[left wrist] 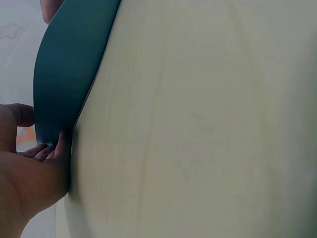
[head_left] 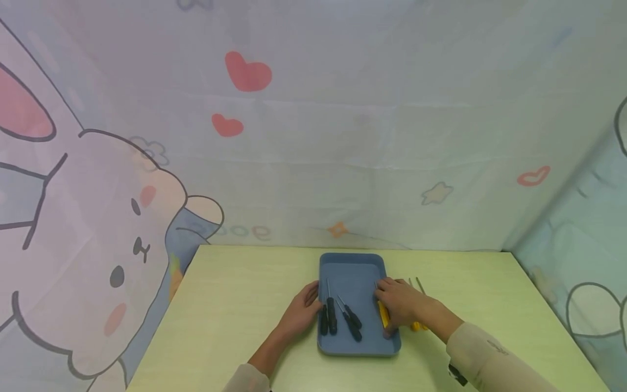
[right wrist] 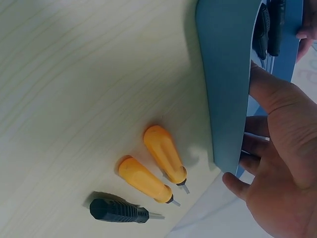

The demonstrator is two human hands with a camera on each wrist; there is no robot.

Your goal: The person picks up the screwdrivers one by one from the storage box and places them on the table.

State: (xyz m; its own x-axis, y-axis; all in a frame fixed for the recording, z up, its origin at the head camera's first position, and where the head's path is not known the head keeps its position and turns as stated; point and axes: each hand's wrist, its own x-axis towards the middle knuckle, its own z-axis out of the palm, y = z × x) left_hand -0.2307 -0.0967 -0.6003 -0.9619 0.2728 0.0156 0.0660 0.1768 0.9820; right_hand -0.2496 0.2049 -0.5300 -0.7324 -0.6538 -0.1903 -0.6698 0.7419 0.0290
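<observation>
A blue tray (head_left: 352, 261) holds several black-handled screwdrivers (head_left: 332, 318) in its left and middle part. My left hand (head_left: 301, 310) holds the tray's left side; in the left wrist view its thumb is at the rim and its fingers lie against the outer wall (left wrist: 69, 74). Over the right rim reaches my right hand (head_left: 404, 302), its thumb and fingers around a yellow-handled screwdriver (head_left: 383, 314) along the right inner wall. In the right wrist view the hand (right wrist: 282, 144) crosses the rim, and the wall hides that screwdriver.
Right of the tray, two yellow-handled screwdrivers (right wrist: 166, 153) and a black-handled one (right wrist: 119, 210) lie on the pale wooden table (head_left: 235, 288). A cartoon-printed cloth (head_left: 372, 136) hangs behind the table's back edge and along its sides.
</observation>
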